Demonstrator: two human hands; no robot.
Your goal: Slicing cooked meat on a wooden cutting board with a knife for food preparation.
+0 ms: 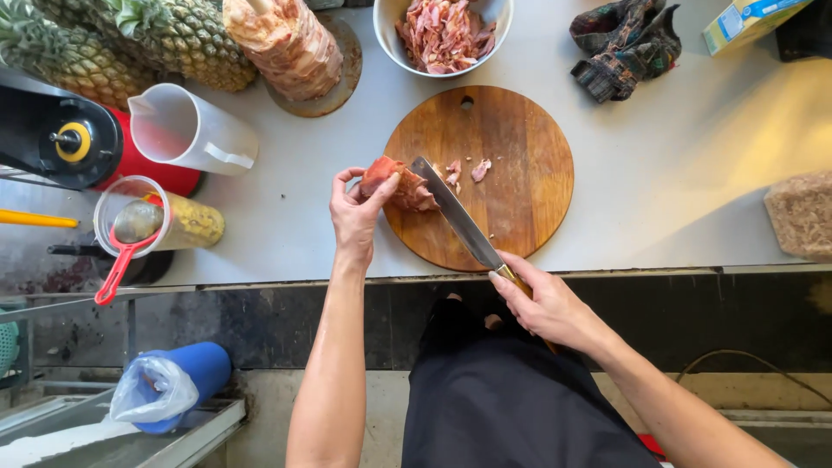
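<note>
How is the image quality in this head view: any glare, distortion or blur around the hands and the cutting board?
Head view: sharp on the round wooden cutting board, the left hand and the right hand; warm sunlight washes out the grey counter at right; wide-angle lens bends the counter edge and stretches the forearms; the long steel knife shows mild sheen, no blur.
</note>
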